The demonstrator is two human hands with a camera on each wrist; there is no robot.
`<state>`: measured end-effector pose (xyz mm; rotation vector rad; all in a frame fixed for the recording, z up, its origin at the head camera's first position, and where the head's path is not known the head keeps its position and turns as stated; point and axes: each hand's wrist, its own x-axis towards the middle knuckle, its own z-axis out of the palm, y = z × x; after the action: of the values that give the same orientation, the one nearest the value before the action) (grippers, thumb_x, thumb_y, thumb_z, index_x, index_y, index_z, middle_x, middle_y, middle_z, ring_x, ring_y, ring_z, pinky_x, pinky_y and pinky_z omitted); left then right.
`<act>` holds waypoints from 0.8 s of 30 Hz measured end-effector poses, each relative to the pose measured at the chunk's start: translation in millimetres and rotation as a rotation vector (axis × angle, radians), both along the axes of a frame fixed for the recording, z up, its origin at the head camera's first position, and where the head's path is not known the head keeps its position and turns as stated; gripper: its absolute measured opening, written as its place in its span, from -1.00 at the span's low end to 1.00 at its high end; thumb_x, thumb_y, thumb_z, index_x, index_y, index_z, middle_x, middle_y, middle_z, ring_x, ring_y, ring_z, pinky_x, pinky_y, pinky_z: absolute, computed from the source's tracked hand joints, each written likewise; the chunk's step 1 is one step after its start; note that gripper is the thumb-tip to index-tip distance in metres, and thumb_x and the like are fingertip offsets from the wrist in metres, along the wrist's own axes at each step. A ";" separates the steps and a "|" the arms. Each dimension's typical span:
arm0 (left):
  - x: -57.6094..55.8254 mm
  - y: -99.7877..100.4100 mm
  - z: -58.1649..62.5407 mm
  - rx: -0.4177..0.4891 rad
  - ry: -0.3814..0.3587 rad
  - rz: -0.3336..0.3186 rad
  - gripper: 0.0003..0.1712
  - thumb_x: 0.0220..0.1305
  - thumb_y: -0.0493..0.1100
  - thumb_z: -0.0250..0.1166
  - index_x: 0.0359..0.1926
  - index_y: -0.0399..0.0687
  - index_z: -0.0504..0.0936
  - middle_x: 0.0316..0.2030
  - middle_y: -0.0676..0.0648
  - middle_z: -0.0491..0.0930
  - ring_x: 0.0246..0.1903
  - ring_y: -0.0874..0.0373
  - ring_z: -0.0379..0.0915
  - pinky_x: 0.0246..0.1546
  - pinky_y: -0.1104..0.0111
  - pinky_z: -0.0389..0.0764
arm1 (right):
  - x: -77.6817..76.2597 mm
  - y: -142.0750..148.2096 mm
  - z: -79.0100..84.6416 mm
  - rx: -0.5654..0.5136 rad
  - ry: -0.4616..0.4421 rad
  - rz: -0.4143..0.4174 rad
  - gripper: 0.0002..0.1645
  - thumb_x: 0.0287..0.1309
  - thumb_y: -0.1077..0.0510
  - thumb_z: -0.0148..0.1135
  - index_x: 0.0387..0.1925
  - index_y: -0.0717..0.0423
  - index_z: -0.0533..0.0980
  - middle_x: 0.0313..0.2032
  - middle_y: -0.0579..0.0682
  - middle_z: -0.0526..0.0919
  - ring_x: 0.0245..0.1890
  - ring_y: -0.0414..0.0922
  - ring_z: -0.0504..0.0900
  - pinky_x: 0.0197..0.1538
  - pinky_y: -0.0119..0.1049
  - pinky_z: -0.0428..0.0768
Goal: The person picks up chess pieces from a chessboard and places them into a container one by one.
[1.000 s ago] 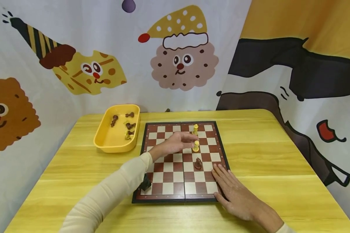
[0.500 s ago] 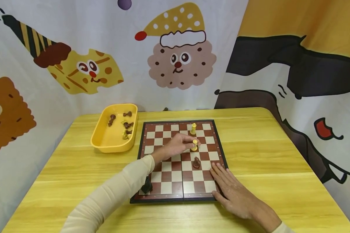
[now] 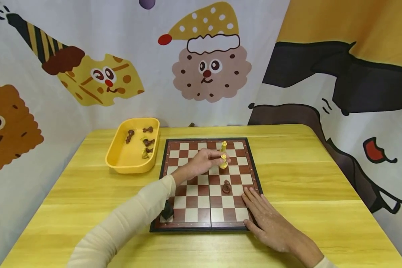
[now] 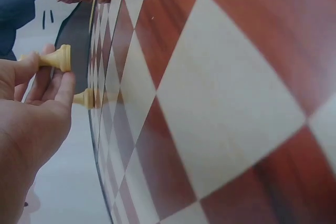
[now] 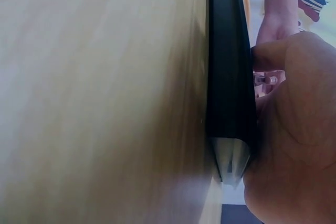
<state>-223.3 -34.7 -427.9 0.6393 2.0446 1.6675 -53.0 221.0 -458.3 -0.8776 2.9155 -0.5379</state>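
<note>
Thumb and fingers of my left hand pinch a pale yellow chess piece. In the left wrist view the piece's base is clear of the chessboard, a folding board of brown and cream squares. Behind it, a second yellow chess piece stands upright near the far edge. A brown knight stands nearer to me on the right half. My right hand rests with straight fingers on the board's near right corner; in the right wrist view the palm lies against the black board edge.
At the back left of the wooden table stands a yellow tray with several brown and yellow chess pieces lying in it. A curtain printed with cartoon figures hangs behind the table. A black wrist camera shows below my left sleeve.
My left hand has closed its fingers on the yellow chess piece and lifted it off its square, moving slightly away from me. The right hand stays in place on the board's corner.
</note>
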 end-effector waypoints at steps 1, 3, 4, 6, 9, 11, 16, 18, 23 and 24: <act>-0.4 -0.8 1.8 0.000 0.004 0.002 -0.63 0.52 -0.23 0.19 0.24 -0.28 0.61 0.03 -0.01 0.71 0.10 0.19 0.57 0.16 0.29 0.55 | 0.1 0.0 0.0 0.000 0.002 -0.001 -0.20 0.57 -0.10 -0.06 0.56 0.30 0.06 0.59 0.14 -0.09 0.56 0.12 -0.12 0.55 -0.11 -0.24; -1.2 -2.5 3.8 0.017 -0.008 0.007 -0.62 0.53 -0.25 0.19 0.26 -0.32 0.58 0.06 -0.07 0.69 0.09 0.16 0.59 0.14 0.27 0.58 | 0.2 -0.2 0.1 0.004 0.005 -0.002 -0.20 0.57 -0.10 -0.06 0.56 0.30 0.06 0.59 0.14 -0.09 0.56 0.12 -0.12 0.55 -0.11 -0.24; -1.2 -3.7 4.7 0.024 -0.013 0.015 -0.61 0.52 -0.25 0.19 0.27 -0.33 0.57 0.08 -0.11 0.68 0.09 0.15 0.59 0.13 0.27 0.59 | 0.3 -0.2 0.2 0.006 0.006 -0.002 -0.20 0.57 -0.10 -0.05 0.56 0.30 0.06 0.59 0.14 -0.09 0.56 0.12 -0.12 0.55 -0.11 -0.24; -1.3 -6.3 7.2 0.025 -0.020 0.031 -0.60 0.52 -0.26 0.19 0.28 -0.34 0.55 0.10 -0.15 0.67 0.08 0.14 0.60 0.12 0.25 0.60 | 0.1 -0.8 0.8 0.008 0.006 -0.001 -0.20 0.58 -0.10 -0.06 0.56 0.29 0.05 0.59 0.14 -0.09 0.56 0.12 -0.12 0.55 -0.13 -0.26; -3.1 -10.5 9.5 0.021 -0.007 0.045 -0.60 0.52 -0.28 0.18 0.29 -0.34 0.55 0.10 -0.13 0.67 0.08 0.15 0.60 0.12 0.18 0.60 | 0.6 -1.0 1.8 0.005 0.002 -0.003 -0.20 0.58 -0.10 -0.06 0.56 0.30 0.06 0.59 0.15 -0.09 0.56 0.13 -0.12 0.54 -0.18 -0.30; -3.8 -14.6 10.6 0.010 0.019 0.047 -0.61 0.52 -0.28 0.18 0.28 -0.33 0.56 0.07 -0.09 0.69 0.07 0.16 0.60 0.13 0.13 0.59 | 1.4 -1.5 2.0 0.001 0.003 -0.005 -0.21 0.57 -0.09 -0.05 0.56 0.31 0.07 0.59 0.15 -0.09 0.56 0.14 -0.11 0.54 -0.20 -0.31; -2.7 -30.2 13.2 0.019 0.043 0.062 -0.63 0.51 -0.31 0.18 0.25 -0.36 0.58 0.03 -0.10 0.71 0.07 0.13 0.61 0.19 0.08 0.54 | 2.2 -2.9 1.5 0.000 0.006 -0.002 -0.20 0.58 -0.10 -0.06 0.56 0.31 0.06 0.59 0.15 -0.09 0.56 0.14 -0.11 0.54 -0.18 -0.30; -1.0 -38.2 15.1 0.018 0.045 0.073 -0.64 0.52 -0.30 0.18 0.24 -0.36 0.59 0.03 -0.12 0.70 0.08 0.11 0.60 0.21 0.04 0.52 | 2.0 -3.1 1.8 0.000 0.006 -0.002 -0.20 0.58 -0.10 -0.06 0.56 0.31 0.05 0.59 0.15 -0.10 0.56 0.14 -0.11 0.54 -0.18 -0.30; 1.8 -61.0 18.5 -0.012 0.066 0.117 -0.65 0.53 -0.27 0.18 0.22 -0.32 0.61 0.05 -0.11 0.69 0.09 0.09 0.58 0.19 -0.05 0.51 | 2.2 -2.4 3.2 -0.012 0.004 -0.004 -0.20 0.56 -0.08 -0.04 0.56 0.30 0.06 0.59 0.15 -0.08 0.56 0.14 -0.10 0.54 -0.22 -0.32; 2.6 -66.5 18.9 -0.020 0.066 0.124 -0.65 0.53 -0.27 0.19 0.23 -0.32 0.61 0.06 -0.11 0.69 0.08 0.10 0.58 0.19 -0.04 0.51 | 2.2 -2.5 3.5 -0.013 -0.001 -0.002 -0.20 0.57 -0.09 -0.04 0.56 0.30 0.05 0.59 0.15 -0.08 0.56 0.13 -0.11 0.53 -0.23 -0.33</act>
<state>-220.7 -101.2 -409.0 0.5785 2.1853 1.7136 -50.9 218.6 -454.8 -0.8753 2.9161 -0.5573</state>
